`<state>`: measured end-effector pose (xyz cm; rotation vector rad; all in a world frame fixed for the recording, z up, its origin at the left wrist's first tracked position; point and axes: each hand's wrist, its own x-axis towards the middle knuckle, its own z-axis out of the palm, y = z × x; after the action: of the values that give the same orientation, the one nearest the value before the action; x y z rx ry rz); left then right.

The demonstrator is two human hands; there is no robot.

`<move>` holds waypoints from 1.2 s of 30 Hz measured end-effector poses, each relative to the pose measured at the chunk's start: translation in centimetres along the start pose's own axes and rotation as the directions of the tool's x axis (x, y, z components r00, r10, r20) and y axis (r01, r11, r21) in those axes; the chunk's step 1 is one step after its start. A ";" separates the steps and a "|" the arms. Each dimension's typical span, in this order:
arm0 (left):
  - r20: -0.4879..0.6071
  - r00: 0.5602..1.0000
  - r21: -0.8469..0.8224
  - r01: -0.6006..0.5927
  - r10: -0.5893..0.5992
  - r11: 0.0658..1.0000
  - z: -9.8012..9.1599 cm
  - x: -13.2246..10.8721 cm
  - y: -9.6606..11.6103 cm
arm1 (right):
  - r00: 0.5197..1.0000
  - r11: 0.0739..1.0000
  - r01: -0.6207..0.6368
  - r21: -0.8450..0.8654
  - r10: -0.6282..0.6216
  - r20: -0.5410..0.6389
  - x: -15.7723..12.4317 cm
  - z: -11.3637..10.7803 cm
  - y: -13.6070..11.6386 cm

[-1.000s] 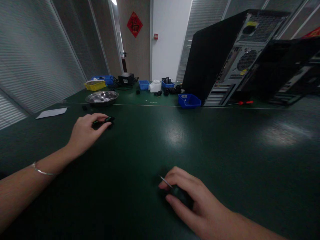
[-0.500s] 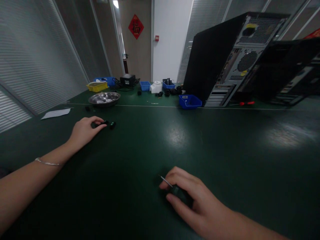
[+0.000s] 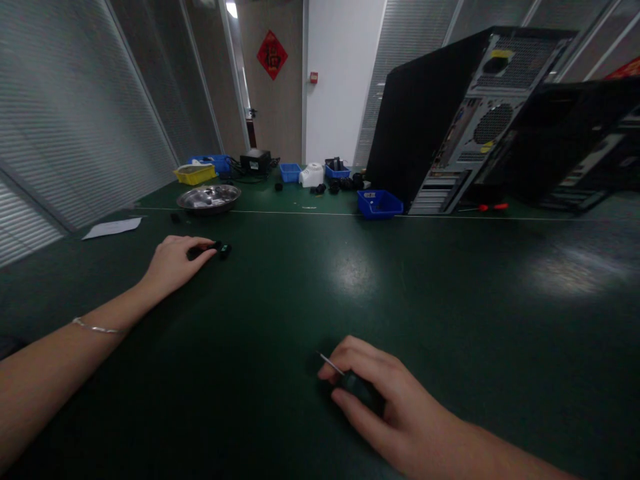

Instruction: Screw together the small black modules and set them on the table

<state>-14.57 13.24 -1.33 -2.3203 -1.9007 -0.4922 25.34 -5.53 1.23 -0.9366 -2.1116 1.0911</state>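
Note:
My left hand (image 3: 173, 261) reaches out over the dark green table (image 3: 450, 300) and pinches a small black part (image 3: 203, 251) between thumb and forefinger. A second small black piece (image 3: 225, 251) lies just right of those fingertips. Close to me, my right hand (image 3: 380, 393) is curled around the dark handle of a screwdriver (image 3: 350, 380), whose thin metal shaft points up and left. A thin bracelet sits on my left wrist.
A round metal dish (image 3: 209, 197) and a sheet of paper (image 3: 113, 227) lie far left. Blue bins (image 3: 379, 202), a yellow bin (image 3: 194, 173) and a white object (image 3: 312, 174) stand at the back. Two black computer cases (image 3: 450, 120) and a red-handled tool (image 3: 487, 207) are at far right.
My left hand has drawn slightly back and left, leaving one small black piece on the table beside its fingertips. My right hand has stayed put.

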 end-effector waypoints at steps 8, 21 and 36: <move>-0.037 0.999 -0.015 -0.004 0.004 1.000 -0.1 0.0 0.7 | 1.000 1.000 -0.010 -0.010 0.010 0.010 0.1 -0.1 -0.1; -0.085 0.996 0.080 0.032 -0.025 0.996 -0.4 -0.2 0.4 | 1.000 1.000 -0.017 -0.012 0.018 0.010 0.2 -0.2 -0.2; 0.046 0.941 -0.231 -0.317 0.336 0.920 -0.3 -1.0 4.4 | 1.000 1.000 0.001 -0.005 -0.001 -0.002 0.2 -0.3 -0.3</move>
<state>-10.54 11.25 -0.85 -2.7710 -1.5038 -0.5999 25.30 -5.36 1.65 -0.9386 -2.1140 1.0836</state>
